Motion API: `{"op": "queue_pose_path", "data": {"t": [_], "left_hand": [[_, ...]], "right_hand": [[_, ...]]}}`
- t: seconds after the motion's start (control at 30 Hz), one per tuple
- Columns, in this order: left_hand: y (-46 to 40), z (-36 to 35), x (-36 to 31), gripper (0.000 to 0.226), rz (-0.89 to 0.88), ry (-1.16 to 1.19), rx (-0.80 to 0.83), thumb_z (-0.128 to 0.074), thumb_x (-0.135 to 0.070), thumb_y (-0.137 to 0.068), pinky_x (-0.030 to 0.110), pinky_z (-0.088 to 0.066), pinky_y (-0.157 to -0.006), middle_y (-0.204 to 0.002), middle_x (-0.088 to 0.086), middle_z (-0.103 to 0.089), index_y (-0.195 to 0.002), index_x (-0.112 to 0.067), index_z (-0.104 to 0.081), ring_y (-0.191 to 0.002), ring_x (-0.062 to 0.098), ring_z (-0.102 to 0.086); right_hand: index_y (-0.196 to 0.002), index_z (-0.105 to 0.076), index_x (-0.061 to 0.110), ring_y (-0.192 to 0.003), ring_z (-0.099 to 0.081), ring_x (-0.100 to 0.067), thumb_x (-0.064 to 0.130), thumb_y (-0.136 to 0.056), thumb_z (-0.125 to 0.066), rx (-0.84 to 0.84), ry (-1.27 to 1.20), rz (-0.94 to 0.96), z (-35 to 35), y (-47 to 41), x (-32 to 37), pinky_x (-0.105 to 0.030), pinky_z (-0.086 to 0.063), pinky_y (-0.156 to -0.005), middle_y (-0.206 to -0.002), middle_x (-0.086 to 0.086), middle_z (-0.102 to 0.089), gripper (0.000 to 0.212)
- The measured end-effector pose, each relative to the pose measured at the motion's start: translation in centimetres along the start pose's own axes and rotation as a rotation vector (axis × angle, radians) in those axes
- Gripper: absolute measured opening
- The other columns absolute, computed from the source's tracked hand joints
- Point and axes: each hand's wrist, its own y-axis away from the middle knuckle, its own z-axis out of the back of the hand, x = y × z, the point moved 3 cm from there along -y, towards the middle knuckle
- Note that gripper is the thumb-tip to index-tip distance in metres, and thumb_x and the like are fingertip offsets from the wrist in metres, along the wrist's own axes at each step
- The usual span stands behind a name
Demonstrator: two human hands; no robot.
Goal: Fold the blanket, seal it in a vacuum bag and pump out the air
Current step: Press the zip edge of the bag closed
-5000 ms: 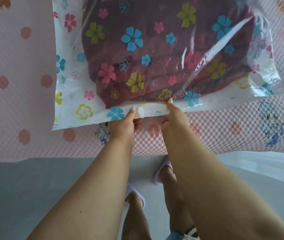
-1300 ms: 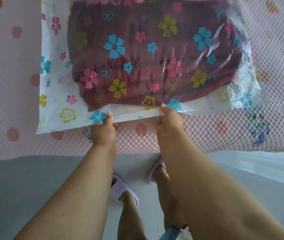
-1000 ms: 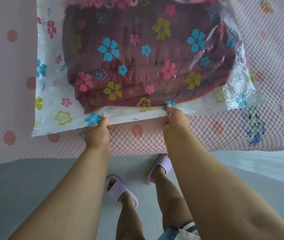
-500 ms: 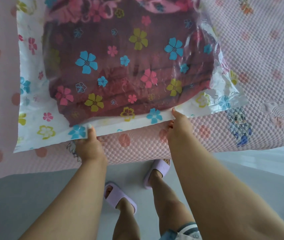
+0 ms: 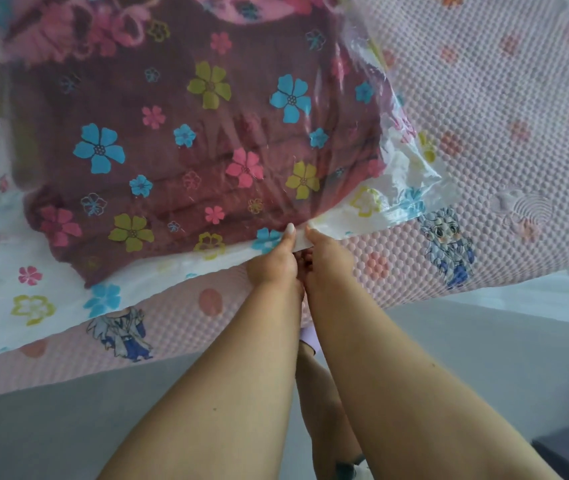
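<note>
Two hands meet at the near edge of the vacuum bag (image 5: 394,188), almost touching each other. The left hand (image 5: 272,261) pinches the white sealing strip, thumb on top with a pale nail showing and its fingers tucked beneath the edge; the right hand (image 5: 328,254) pinches the same strip just beside it, so each grip is closed on the bag's edge.

The bag is thin, glossy, clear plastic printed with blue, pink and yellow-green flowers, some only outlined. It wrinkles and catches light toward its right corner, where the film lies slack and whitish. Through it shows the blanket (image 5: 179,161), a dark maroon, soft-looking fabric folded into a thick pad with stacked layers visible along its near side; a pink pattern shows at its far end. The blanket fills the middle of the bag, leaving a flat margin of plastic at the left and near sides.

The bag lies on a bed (image 5: 501,109) covered in a pale pink, bubble-textured quilted sheet (image 5: 397,271) with darker pink dots and small cartoon figures in blue and white. Below the bed's edge is a smooth grey floor (image 5: 51,427). A lilac slipper (image 5: 309,337) shows between the forearms.
</note>
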Motion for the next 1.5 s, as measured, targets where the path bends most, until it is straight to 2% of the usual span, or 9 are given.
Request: {"op": "queue_pose_path", "data": {"t": [0.13,0.27,0.43,0.57,0.7,0.9,0.97,1.13,1.5], "left_hand": [[-0.2,0.5,0.1,0.057,-0.018,-0.024,-0.025,-0.086,-0.036,-0.067,0.05,-0.056,-0.084,-0.101,0.016,-0.072,-0.104,0.002,-0.066,-0.088,0.032,-0.07],[0.1,1.0,-0.1,0.043,-0.004,-0.048,-0.053,-0.086,-0.038,-0.066,0.035,-0.055,-0.073,-0.077,0.004,-0.066,-0.086,-0.007,-0.064,-0.06,0.015,-0.06],[0.6,2.3,-0.8,0.028,-0.009,-0.017,-0.062,-0.083,-0.026,-0.072,0.015,-0.044,-0.045,-0.057,-0.007,-0.061,-0.075,-0.012,-0.06,-0.04,0.003,-0.053],[1.0,4.1,-1.1,0.03,-0.052,-0.006,-0.122,-0.083,-0.024,-0.072,0.017,-0.042,-0.043,-0.044,-0.012,-0.056,-0.069,-0.011,-0.057,-0.033,-0.001,-0.049],[1.9,3.1,0.1,0.03,0.002,0.13,-0.081,-0.08,-0.033,-0.076,0.022,-0.052,-0.053,-0.063,-0.004,-0.063,-0.077,-0.009,-0.062,-0.05,0.007,-0.06],[4.8,-6.3,3.4,0.033,0.184,0.188,0.306,-0.066,-0.022,-0.089,0.038,-0.058,-0.08,-0.107,0.019,-0.07,-0.112,0.002,-0.065,-0.093,0.028,-0.071],[4.3,-7.9,4.0,0.033,0.153,0.128,0.243,-0.071,-0.022,-0.086,0.044,-0.054,-0.09,-0.112,0.02,-0.068,-0.107,0.003,-0.065,-0.098,0.032,-0.068],[3.0,-7.6,4.7,0.025,0.041,0.006,0.015,-0.081,-0.024,-0.076,0.042,-0.06,-0.073,-0.091,0.014,-0.071,-0.078,-0.008,-0.061,-0.076,0.027,-0.071],[3.0,-8.3,4.5,0.028,-0.123,-0.181,-0.172,-0.071,-0.029,-0.085,0.04,-0.055,-0.083,-0.102,0.014,-0.07,-0.098,-0.004,-0.065,-0.089,0.029,-0.067]], "right_hand": [[-0.098,-0.065,-0.001,-0.052,-0.064,-0.018,0.008,-0.084,-0.07,-0.015,-0.039,0.016,0.9,-0.1,2.3,-0.022,-0.049,-0.038,-0.076,-0.011,-0.066,0.017],[-0.074,-0.058,0.009,-0.028,-0.045,-0.006,0.015,-0.081,-0.075,-0.092,0.06,0.079,2.8,-0.8,4.6,-0.014,-0.035,-0.032,-0.06,-0.001,-0.052,0.019],[-0.074,-0.057,0.012,-0.035,-0.033,-0.006,0.011,-0.081,-0.074,-0.113,0.023,0.073,4.3,-1.5,5.9,-0.014,-0.029,-0.031,-0.058,0.001,-0.041,0.018],[-0.076,-0.058,0.013,-0.031,-0.035,-0.004,0.012,-0.082,-0.074,-0.103,0.013,0.08,5.5,-1.7,5.8,-0.014,-0.029,-0.031,-0.057,0.003,-0.045,0.017],[-0.079,-0.06,0.013,-0.039,-0.044,-0.006,0.013,-0.08,-0.076,-0.081,0.003,0.095,5.5,-1.9,5.4,-0.016,-0.037,-0.035,-0.06,0.002,-0.055,0.015],[-0.083,-0.068,0.002,-0.06,-0.068,-0.021,0.006,-0.078,-0.075,0.032,0.025,0.112,5.9,-2.8,5.6,-0.031,-0.056,-0.061,-0.072,-0.011,-0.071,0.01],[-0.075,-0.064,0.0,-0.047,-0.061,-0.019,0.0,-0.076,-0.074,0.042,0.023,0.133,6.0,-3.0,6.1,-0.027,-0.053,-0.05,-0.058,-0.011,-0.065,0.01],[-0.076,-0.062,-0.002,-0.044,-0.059,-0.017,0.005,-0.083,-0.071,0.005,0.014,0.182,6.0,-3.2,6.5,-0.023,-0.048,-0.045,-0.052,-0.007,-0.062,0.014],[-0.063,-0.05,0.011,-0.044,-0.051,-0.011,0.027,-0.085,-0.072,-0.249,0.143,0.311,7.1,-3.8,7.7,-0.016,-0.038,-0.04,-0.049,0.001,-0.054,0.035]]}}
